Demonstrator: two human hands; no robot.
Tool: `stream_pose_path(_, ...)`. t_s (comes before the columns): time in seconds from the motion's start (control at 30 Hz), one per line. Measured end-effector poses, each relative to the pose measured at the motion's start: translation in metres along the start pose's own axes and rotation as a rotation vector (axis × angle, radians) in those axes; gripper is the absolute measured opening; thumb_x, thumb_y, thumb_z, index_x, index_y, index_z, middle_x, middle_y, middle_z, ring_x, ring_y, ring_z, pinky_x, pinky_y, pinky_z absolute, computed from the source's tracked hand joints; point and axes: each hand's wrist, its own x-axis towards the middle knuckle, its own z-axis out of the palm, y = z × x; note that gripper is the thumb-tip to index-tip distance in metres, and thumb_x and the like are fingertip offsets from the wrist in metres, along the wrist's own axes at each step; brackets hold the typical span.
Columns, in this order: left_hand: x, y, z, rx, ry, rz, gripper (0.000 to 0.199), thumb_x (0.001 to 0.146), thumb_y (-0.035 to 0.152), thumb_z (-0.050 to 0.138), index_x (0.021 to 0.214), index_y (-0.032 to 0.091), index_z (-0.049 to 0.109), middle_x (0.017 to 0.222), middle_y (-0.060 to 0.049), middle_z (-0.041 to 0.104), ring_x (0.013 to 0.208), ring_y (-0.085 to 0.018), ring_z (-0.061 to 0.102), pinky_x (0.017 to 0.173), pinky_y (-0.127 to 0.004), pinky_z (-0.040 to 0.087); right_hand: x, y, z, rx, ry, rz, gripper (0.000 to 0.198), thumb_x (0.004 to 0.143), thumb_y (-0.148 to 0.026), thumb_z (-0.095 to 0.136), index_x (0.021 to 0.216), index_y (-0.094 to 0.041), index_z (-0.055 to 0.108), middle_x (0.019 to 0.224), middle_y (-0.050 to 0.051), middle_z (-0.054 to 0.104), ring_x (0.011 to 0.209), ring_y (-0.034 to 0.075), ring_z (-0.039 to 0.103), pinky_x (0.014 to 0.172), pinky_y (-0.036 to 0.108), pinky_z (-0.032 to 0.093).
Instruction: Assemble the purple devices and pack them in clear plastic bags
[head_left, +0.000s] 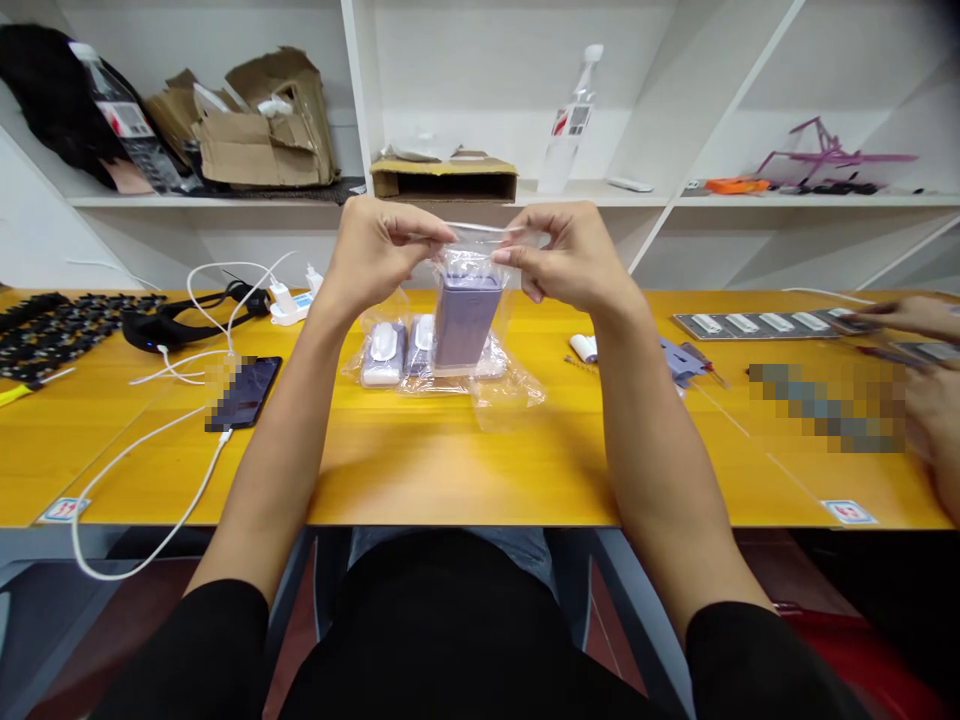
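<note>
My left hand [394, 245] pinches the left side of a clear plastic bag [474, 240] near its top edge. On the opposite side, my right hand [559, 250] grips the same edge between thumb and fingers. Inside the bag stands a purple box-shaped item [466, 320] with a pale base; its exact kind is unclear. Behind and left of it, a purple-and-white piece [384, 355] lies in clear wrapping, and another such piece [422, 340] is partly hidden by the bag. Loose clear film [510, 395] spreads over the table to the right.
Left on the yellow table [450, 470] lie a phone [244, 393] with a white cable, black goggles [180, 325] and a charger [289, 300]. Purple parts [682, 362] sit beyond my right forearm. A co-worker's hands [930, 370] work at far right beside a strip tray [757, 325].
</note>
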Motion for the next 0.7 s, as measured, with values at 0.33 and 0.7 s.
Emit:
stream_pose_path(0.33, -0.001, -0.002, -0.001, -0.068, 0.022, -0.060, 0.029, 0.102, 0.051, 0.084, 0.113, 0.024, 0.087, 0.118, -0.005, 0.089, 0.119, -0.033, 0.079, 0.093, -0.050, 0.074, 0.001, -0.002, 0.014, 0.075, 0.011, 0.094, 0.050, 0.082, -0.057, 0.108, 0.098, -0.029, 0.071, 0.071, 0.000, 0.075, 0.069, 0.025, 0.083, 0.056, 0.031, 0.067)
stream_pose_path(0.7, 0.007, -0.020, -0.001, -0.049, 0.106, -0.108, 0.018, 0.093, 0.026, 0.080, 0.108, 0.026, 0.089, 0.096, -0.005, 0.087, 0.099, -0.027, 0.084, 0.079, -0.038, 0.073, 0.012, 0.026, 0.032, 0.103, 0.113, 0.054, 0.047, 0.093, -0.066, 0.094, 0.094, -0.030, 0.065, 0.078, 0.003, 0.080, 0.055, 0.018, 0.069, 0.044, 0.030, 0.051)
